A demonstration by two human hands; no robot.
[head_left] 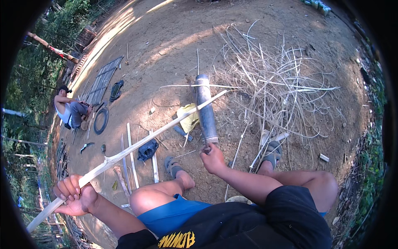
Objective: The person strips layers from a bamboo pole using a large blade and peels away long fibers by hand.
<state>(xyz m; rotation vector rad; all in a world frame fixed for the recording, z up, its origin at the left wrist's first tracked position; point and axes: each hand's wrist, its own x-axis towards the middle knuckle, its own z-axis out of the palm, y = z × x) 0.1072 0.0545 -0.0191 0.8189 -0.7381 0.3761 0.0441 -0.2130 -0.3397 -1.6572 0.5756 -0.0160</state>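
Left hand wrapped tight around a long pale strip, palm largely hidden behind it; strip's near end runs into the black lens rim, cut off. Its far end crosses above a dark cylinder on the dirt ground; whether the two touch, cannot tell. Right hand curled into a fist at the cylinder's near end, closed on a dark narrow tool, apparently a blade along the cylinder's left side; handle mostly covered by fingers, outline hard to make out. Cylinder's interior not visible. Black plastic bag crumpled left of the left sandal; contents hidden. Yellow sheet partly covered by strip. Pale rim of something round between the legs, mostly hidden by the shirt. Tangled shavings right of cylinder, single strands hard to separate. Another person sits far left, hands indistinct.
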